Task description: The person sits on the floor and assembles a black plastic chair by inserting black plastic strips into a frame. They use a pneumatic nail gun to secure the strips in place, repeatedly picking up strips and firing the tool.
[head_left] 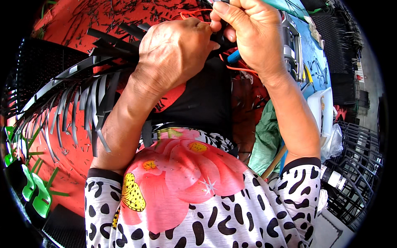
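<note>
Curled left hand point(175, 51) beside right hand point(255, 37)

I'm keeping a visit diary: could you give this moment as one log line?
left hand: curled, beside black strips | right hand: fingers bent, hold unclear | near both: orange cord

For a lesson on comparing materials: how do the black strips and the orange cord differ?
The black strips look flat and broad, while the orange cord is thin. The strips are dark with greyish glints; the cord is bright. Many strips hang like a fringe beside the left forearm; the cord shows in loose curves near the hands. Both bend.
</note>
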Demonstrator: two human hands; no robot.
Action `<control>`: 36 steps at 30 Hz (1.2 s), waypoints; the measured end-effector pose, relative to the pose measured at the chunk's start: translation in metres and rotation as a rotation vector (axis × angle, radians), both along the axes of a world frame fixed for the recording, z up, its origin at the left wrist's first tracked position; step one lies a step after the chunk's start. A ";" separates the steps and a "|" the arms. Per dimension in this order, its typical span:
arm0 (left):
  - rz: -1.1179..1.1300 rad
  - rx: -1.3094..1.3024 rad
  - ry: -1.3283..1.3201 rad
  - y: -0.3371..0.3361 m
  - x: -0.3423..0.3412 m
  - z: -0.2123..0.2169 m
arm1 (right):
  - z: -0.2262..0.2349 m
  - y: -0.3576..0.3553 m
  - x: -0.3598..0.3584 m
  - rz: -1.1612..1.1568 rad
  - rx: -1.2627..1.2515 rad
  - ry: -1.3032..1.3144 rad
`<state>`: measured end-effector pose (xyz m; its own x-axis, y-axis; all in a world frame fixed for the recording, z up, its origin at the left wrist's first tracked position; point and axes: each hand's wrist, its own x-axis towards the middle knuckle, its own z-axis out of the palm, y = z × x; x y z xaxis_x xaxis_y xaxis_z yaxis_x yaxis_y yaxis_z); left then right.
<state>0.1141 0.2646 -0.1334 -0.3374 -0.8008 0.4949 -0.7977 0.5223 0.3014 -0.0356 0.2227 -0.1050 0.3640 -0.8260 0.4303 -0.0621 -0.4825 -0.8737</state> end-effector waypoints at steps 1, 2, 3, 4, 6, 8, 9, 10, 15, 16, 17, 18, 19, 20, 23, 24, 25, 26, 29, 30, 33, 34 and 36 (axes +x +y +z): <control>0.002 -0.005 0.004 0.000 0.000 0.000 | 0.002 0.000 0.001 -0.001 0.009 0.008; 0.004 -0.010 0.008 -0.001 0.001 0.000 | 0.005 0.001 0.002 -0.003 0.019 0.017; -0.002 -0.011 0.014 -0.002 0.002 0.000 | 0.007 0.001 0.003 -0.004 0.028 0.025; -0.012 -0.012 0.023 -0.002 0.002 0.000 | 0.005 -0.001 0.002 0.011 0.022 0.006; -0.024 -0.008 0.023 -0.003 0.001 0.001 | -0.001 -0.006 -0.001 0.041 0.009 -0.031; -0.016 0.005 0.006 -0.001 0.001 0.002 | 0.005 -0.005 -0.002 -0.013 -0.096 0.063; -0.016 -0.006 0.013 0.000 0.001 0.002 | 0.004 -0.008 -0.002 -0.018 -0.149 0.080; -0.023 -0.018 0.021 0.001 0.000 0.002 | 0.003 -0.010 -0.002 -0.031 -0.202 0.098; -0.034 -0.026 0.042 0.001 0.001 0.000 | 0.011 -0.020 0.008 -0.089 -0.178 0.310; -0.033 -0.023 0.034 0.002 0.000 0.000 | 0.006 -0.027 0.006 -0.085 -0.168 0.362; -0.032 -0.019 0.026 0.002 -0.001 0.001 | 0.002 -0.031 0.005 -0.077 -0.218 0.405; -0.034 -0.023 0.027 0.002 -0.001 0.000 | -0.001 -0.035 0.005 -0.069 -0.267 0.449; -0.035 -0.028 0.027 0.002 0.000 0.000 | -0.003 -0.040 0.005 -0.060 -0.318 0.492; -0.036 -0.034 0.028 0.001 0.000 0.000 | -0.004 -0.046 0.003 -0.026 -0.258 0.561; -0.041 -0.035 0.053 0.001 0.001 -0.001 | -0.010 -0.054 0.005 0.058 -0.042 0.608; -0.053 -0.023 0.063 0.002 0.002 0.000 | -0.013 -0.056 0.004 0.097 0.055 0.576; -0.068 -0.012 0.073 0.001 0.004 0.002 | -0.013 -0.058 0.005 0.094 0.072 0.662; -0.081 -0.002 0.084 0.002 0.005 0.003 | -0.011 -0.059 0.007 0.091 0.089 0.748; -0.143 0.013 0.097 0.004 0.007 0.005 | -0.005 -0.058 0.005 0.151 0.145 0.789; -0.162 0.005 0.096 0.003 0.007 0.005 | -0.014 -0.063 0.003 0.177 0.170 0.771; -0.201 -0.018 0.095 0.002 0.007 0.006 | -0.024 -0.068 -0.003 0.226 0.258 0.722; -0.202 -0.025 0.100 0.001 0.006 0.003 | -0.025 -0.068 -0.004 0.239 0.288 0.708; -0.194 -0.026 0.101 0.001 0.007 0.003 | -0.003 -0.054 0.000 0.177 0.438 0.619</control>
<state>0.1215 0.2657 -0.1306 -0.4314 -0.7121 0.5540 -0.6481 0.6717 0.3588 -0.0356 0.1688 -0.1082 0.5735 -0.7812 -0.2466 -0.5551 -0.1492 -0.8183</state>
